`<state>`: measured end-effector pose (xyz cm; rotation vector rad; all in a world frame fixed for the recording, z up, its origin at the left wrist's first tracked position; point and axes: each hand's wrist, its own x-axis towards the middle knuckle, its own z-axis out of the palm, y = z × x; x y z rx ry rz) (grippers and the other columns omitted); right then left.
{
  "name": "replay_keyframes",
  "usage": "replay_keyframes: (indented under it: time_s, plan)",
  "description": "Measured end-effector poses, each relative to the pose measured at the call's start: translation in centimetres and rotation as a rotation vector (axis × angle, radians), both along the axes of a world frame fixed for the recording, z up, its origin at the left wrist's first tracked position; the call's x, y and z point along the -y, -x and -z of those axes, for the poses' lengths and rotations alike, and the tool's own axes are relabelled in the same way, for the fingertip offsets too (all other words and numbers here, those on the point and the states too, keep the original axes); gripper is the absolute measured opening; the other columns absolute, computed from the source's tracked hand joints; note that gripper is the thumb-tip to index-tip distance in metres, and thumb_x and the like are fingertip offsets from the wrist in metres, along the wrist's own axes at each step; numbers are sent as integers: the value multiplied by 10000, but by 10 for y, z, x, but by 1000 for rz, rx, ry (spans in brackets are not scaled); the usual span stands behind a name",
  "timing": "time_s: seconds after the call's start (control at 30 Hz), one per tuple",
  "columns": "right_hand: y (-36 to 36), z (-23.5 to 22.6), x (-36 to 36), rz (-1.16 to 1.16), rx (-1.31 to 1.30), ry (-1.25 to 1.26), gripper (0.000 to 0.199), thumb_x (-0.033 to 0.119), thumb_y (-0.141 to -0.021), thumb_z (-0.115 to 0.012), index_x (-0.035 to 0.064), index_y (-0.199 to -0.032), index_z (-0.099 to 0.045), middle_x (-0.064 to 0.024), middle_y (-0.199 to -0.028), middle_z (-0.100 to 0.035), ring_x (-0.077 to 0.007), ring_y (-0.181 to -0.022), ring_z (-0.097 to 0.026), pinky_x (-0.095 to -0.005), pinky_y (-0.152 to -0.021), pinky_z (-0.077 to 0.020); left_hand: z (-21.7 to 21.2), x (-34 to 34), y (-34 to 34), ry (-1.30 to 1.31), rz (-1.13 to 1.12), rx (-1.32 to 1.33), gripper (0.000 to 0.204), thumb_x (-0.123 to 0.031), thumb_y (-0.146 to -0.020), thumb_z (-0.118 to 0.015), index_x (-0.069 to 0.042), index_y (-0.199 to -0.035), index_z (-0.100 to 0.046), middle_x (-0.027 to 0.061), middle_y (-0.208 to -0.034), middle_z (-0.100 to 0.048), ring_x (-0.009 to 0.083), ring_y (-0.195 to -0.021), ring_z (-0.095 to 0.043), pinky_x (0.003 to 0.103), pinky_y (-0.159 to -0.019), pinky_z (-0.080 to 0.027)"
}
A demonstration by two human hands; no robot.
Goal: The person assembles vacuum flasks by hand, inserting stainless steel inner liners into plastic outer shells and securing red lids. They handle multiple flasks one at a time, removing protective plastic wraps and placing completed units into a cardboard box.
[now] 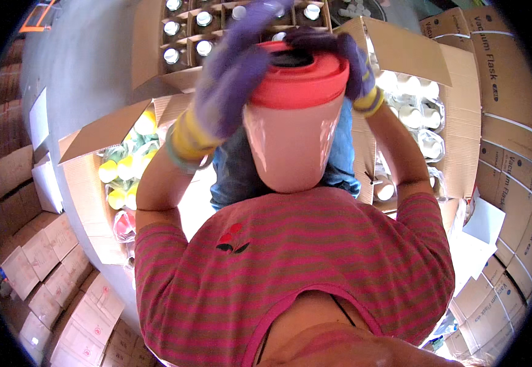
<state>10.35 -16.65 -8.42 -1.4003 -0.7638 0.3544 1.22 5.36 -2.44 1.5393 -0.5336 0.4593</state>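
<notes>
I hold a pink flask (290, 144) with a coral-red lid (299, 82) up in front of my chest. Both hands wear purple gloves with yellow cuffs. My left hand (232, 85) wraps over the left side of the lid and is blurred. My right hand (342, 55) grips the lid's far right rim. The flask's base rests close against my striped pink shirt. My blue trousers show behind the flask.
An open carton (88, 147) of yellow and green lids sits at my left. Another open carton (461, 116) of white wrapped flasks is at my right. A divided carton (186, 37) of capped flasks lies ahead. Stacked closed cartons (513, 79) line the right and lower left.
</notes>
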Motion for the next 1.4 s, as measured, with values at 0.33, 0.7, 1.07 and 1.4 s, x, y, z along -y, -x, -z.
replay_keyframes:
  time_s: [0.33, 0.7, 1.07, 1.4]
  plan:
    - [11, -34, -5, 4, 18, -8, 428, 333, -995, -426, 12, -1186, -635, -147, -1170, -655, -269, -1071, -623, -393, -972, -451, 14, -22, -9, -235, 187, -105, 394, -170, -998, -403, 47, -1297, -542, 153, -1347, -546, 238, -1237, -521, 337, -1074, -366]
    - [-13, -77, 4, -208, 706, 129, 381, 301, -912, -527, 31, -1155, -642, -168, -1129, -675, -341, -1151, -593, -499, -1060, -367, -6, -19, -10, -87, 187, -208, 223, -151, -901, -541, 6, -1024, -639, 154, -1096, -651, 267, -1065, -603, 399, -1030, -406]
    - [-8, -96, -7, -464, 660, 172, 421, 290, -852, -657, 35, -1186, -648, -143, -1230, -635, -346, -1179, -565, -468, -1048, -378, 8, -29, -19, -78, 141, -483, 158, -147, -937, -557, -10, -1000, -605, 73, -953, -653, 145, -906, -606, 285, -849, -484]
    - [54, -108, -40, 3, 836, 649, 349, 180, -894, -561, 20, -1195, -639, -172, -1197, -650, -296, -1125, -615, -375, -973, -452, 89, -35, -51, -349, -130, 485, 217, -130, -920, -595, -25, -1104, -642, 82, -1037, -672, 166, -961, -626, 317, -895, -505]
